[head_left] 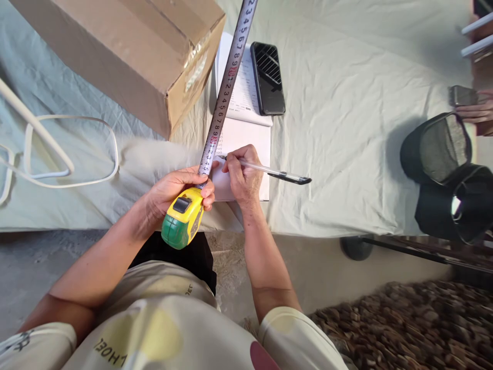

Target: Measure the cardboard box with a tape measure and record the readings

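Note:
My left hand [175, 189] is closed round a yellow and green tape measure [182, 218]. Its metal blade [227, 85] is pulled out and runs up past the corner of a cardboard box [127, 51]. My right hand [242, 174] pinches a clear pen with a black cap [277, 172], its tip down on a white notebook [246, 139]. The notebook lies on a pale cloth-covered surface [346, 128], partly under the blade and my hands.
A black phone [267, 78] lies on the notebook's far page. White cable loops [69, 169] lie at the left. Black bags [447, 174] sit at the right edge. Another person's hand [477, 110] holds a phone at the far right.

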The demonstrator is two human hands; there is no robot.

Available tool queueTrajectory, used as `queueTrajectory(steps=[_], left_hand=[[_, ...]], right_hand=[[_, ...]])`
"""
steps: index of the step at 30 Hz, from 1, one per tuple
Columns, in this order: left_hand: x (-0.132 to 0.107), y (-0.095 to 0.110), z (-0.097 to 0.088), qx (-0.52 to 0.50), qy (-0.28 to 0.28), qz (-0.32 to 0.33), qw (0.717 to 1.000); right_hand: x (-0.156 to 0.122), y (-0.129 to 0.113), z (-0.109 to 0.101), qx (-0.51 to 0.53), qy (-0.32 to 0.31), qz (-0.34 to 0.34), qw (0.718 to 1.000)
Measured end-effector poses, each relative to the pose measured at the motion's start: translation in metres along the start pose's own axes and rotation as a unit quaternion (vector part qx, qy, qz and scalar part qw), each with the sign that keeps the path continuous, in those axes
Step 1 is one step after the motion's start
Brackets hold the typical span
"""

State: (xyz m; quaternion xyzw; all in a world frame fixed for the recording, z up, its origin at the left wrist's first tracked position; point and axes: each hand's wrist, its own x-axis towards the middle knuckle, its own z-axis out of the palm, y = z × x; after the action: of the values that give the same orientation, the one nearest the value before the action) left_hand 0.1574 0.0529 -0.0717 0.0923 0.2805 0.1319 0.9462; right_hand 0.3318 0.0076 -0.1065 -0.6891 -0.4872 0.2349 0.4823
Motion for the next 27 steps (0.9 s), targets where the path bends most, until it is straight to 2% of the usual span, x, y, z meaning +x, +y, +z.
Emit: queueTrajectory(steps=[10,17,27], left_hand=[[-0.0019,0.0004,0.0011,-0.002,-0.003,0.003,1.000],[-0.0020,0.0010,0.0032,-0.010,0.008,-0.001,1.000],[-0.0021,0.0008,0.0019,0.006,-0.001,0.002,1.000]], right_hand=[[-0.0002,0.0026,0.0008,-0.015,0.000,-0.016,1.000],[-0.0009,0.0024,0.0004,-0.003,0.028,-0.016,0.999],[0.0011,0.0041,0.0016,-0.019,0.021,-0.029,0.999]])
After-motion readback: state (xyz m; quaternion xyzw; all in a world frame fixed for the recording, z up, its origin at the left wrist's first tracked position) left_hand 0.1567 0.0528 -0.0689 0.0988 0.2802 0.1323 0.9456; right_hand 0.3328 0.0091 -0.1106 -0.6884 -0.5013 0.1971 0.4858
